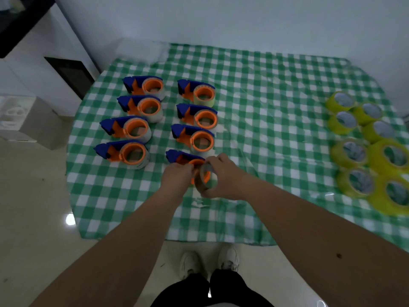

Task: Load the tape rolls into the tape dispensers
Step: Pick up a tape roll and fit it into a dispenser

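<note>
At the dispenser [183, 159] nearest me, my right hand [223, 177] curled round a clear tape roll [207, 177] — my left hand [178, 175] pinched the dispenser's orange hub.

1. Looking like a plain room indoors, home or small workroom; can't tell which.
2. White painted wall [243, 16] is running behind a round table under a green-and-white checked tablecloth [265, 89].
3. Glossy pale tiled floor [33, 207] is reflecting a ceiling light.
4. White styrofoam packing pieces [15, 116] are sitting on the floor at left, beside a dark-fronted white cabinet [70, 74].
5. Batch work is showing: blue-and-orange tape dispensers [132, 127] are standing in two rows, yellow tape rolls [365, 138] are lying grouped at the right.
</note>
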